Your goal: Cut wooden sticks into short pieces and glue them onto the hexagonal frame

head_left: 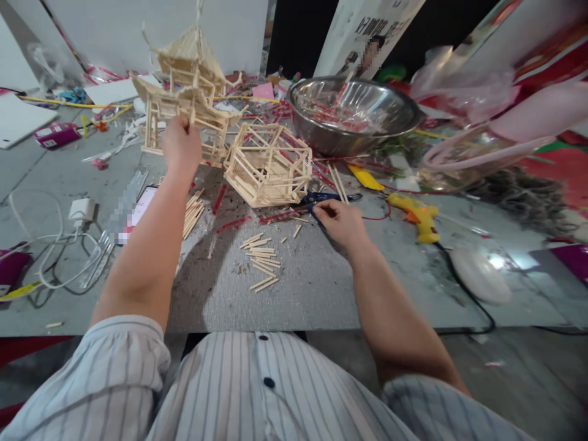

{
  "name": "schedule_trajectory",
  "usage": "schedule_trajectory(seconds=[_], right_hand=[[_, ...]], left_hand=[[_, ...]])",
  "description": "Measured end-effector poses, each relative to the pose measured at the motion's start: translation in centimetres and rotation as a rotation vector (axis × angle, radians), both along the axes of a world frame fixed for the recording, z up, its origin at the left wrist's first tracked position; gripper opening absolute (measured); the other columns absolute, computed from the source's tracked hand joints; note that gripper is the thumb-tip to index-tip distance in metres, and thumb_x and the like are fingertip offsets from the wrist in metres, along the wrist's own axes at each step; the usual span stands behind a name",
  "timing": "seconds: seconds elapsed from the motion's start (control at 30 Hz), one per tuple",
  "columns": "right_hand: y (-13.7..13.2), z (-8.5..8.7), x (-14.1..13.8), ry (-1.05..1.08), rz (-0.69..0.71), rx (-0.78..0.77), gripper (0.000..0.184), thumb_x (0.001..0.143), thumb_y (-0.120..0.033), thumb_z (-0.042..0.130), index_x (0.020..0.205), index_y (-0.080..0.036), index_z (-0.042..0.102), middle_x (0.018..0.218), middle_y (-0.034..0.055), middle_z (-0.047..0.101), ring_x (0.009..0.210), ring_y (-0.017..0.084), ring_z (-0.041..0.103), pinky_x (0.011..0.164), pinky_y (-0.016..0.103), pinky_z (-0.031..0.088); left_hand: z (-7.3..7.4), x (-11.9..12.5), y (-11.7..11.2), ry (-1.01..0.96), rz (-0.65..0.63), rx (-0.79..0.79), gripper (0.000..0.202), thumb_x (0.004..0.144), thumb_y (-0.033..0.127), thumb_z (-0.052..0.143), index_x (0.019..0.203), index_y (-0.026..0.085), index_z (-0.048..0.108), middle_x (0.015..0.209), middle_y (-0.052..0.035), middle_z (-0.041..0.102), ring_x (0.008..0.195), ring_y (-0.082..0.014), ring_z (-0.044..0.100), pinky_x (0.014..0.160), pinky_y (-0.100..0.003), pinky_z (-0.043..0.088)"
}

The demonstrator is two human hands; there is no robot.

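Observation:
My left hand [180, 147] reaches forward with its fingers closed on the lower frame of a tall pagoda model [188, 86] built of thin wooden sticks. Right of it on the grey table [298, 294] stands a hexagonal stick frame [269, 164]. My right hand [337, 220] rests on the table just below that frame, fingers curled around the blue handles of a pair of pliers [321, 198]. Several short cut sticks [263, 260] lie loose between my arms, and a bundle of longer sticks [193, 211] sits beside my left forearm.
A steel bowl [353, 113] with red scraps stands at the back. A yellow glue gun [420, 217] with a black cord lies right of my right hand. A phone [138, 211], a white charger [81, 210] and cables lie at left. A clear bowl [473, 156] sits at right.

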State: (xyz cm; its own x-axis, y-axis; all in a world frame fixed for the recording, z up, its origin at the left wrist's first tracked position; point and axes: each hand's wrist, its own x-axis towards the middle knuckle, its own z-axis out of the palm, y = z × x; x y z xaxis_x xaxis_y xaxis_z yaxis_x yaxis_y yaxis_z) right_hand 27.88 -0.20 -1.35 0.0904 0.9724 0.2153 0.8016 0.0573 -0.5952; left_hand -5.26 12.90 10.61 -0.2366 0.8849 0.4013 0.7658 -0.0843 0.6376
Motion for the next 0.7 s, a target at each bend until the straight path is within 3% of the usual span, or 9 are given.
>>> schedule_trajectory(seconds=[0.1, 0.17, 0.27, 0.37, 0.47, 0.6, 0.7], right_hand=[[0.0, -0.2, 0.0, -0.019, 0.009, 0.003, 0.028, 0.085, -0.04, 0.053, 0.091, -0.02, 0.073, 0.087, 0.0115, 0.075, 0.08, 0.026, 0.068, 0.075, 0.04, 0.051], [0.0, -0.2, 0.0, -0.025, 0.016, 0.004, 0.027, 0.085, -0.04, 0.054, 0.091, -0.021, 0.073, 0.085, 0.0111, 0.075, 0.079, 0.026, 0.068, 0.074, 0.039, 0.051], [0.0, -0.2, 0.0, -0.035, 0.022, 0.0, 0.026, 0.085, -0.039, 0.054, 0.091, -0.021, 0.073, 0.087, 0.0109, 0.075, 0.08, 0.026, 0.068, 0.074, 0.04, 0.051], [-0.1, -0.2, 0.0, -0.045, 0.026, -0.007, 0.027, 0.085, -0.038, 0.054, 0.091, -0.021, 0.074, 0.088, 0.0114, 0.075, 0.08, 0.026, 0.069, 0.074, 0.039, 0.051], [0.0, -0.4, 0.1, -0.053, 0.027, 0.001, 0.027, 0.085, -0.038, 0.054, 0.092, -0.021, 0.073, 0.088, 0.011, 0.075, 0.08, 0.025, 0.069, 0.074, 0.039, 0.051], [0.0, -0.5, 0.0, -0.074, 0.023, 0.006, 0.027, 0.085, -0.039, 0.054, 0.091, -0.021, 0.073, 0.086, 0.0105, 0.075, 0.079, 0.026, 0.068, 0.074, 0.038, 0.05], [0.0, -0.3, 0.0, -0.067, 0.028, -0.016, 0.027, 0.085, -0.038, 0.054, 0.091, -0.021, 0.074, 0.086, 0.0105, 0.075, 0.08, 0.026, 0.068, 0.074, 0.039, 0.05]], left_hand=[[1.4, 0.6, -0.5, 0.085, 0.057, -0.036, 0.034, 0.091, 0.021, 0.049, 0.062, 0.025, 0.031, 0.077, -0.0036, 0.057, 0.082, -0.0161, 0.051, 0.085, -0.035, 0.043], [1.6, 0.9, -0.8, 0.117, 0.024, -0.049, 0.027, 0.091, 0.025, 0.051, 0.066, 0.025, 0.039, 0.085, -0.0046, 0.062, 0.088, -0.0177, 0.054, 0.089, -0.036, 0.044], [0.7, 1.2, -1.5, 0.133, -0.019, -0.063, 0.006, 0.091, 0.026, 0.053, 0.094, 0.024, 0.057, 0.115, -0.0078, 0.065, 0.112, -0.0222, 0.056, 0.103, -0.04, 0.042], [-0.4, 1.5, -2.4, 0.099, -0.031, -0.072, 0.03, 0.089, 0.026, 0.058, 0.119, 0.024, 0.057, 0.135, -0.0088, 0.059, 0.132, -0.0265, 0.048, 0.113, -0.045, 0.037], [-1.2, 1.9, -3.5, 0.091, 0.023, -0.087, 0.047, 0.086, 0.022, 0.058, 0.133, 0.023, 0.051, 0.145, -0.0123, 0.054, 0.139, -0.0327, 0.044, 0.118, -0.056, 0.029], [-1.8, 2.7, -4.3, 0.002, -0.009, -0.105, 0.045, 0.087, 0.026, 0.058, 0.13, 0.034, 0.054, 0.139, -0.0107, 0.059, 0.142, -0.0355, 0.043, 0.119, -0.06, 0.027], [-2.1, 3.1, -4.6, 0.052, -0.024, -0.112, 0.052, 0.086, 0.025, 0.059, 0.137, 0.03, 0.051, 0.138, -0.0127, 0.06, 0.142, -0.0375, 0.043, 0.117, -0.062, 0.03]])
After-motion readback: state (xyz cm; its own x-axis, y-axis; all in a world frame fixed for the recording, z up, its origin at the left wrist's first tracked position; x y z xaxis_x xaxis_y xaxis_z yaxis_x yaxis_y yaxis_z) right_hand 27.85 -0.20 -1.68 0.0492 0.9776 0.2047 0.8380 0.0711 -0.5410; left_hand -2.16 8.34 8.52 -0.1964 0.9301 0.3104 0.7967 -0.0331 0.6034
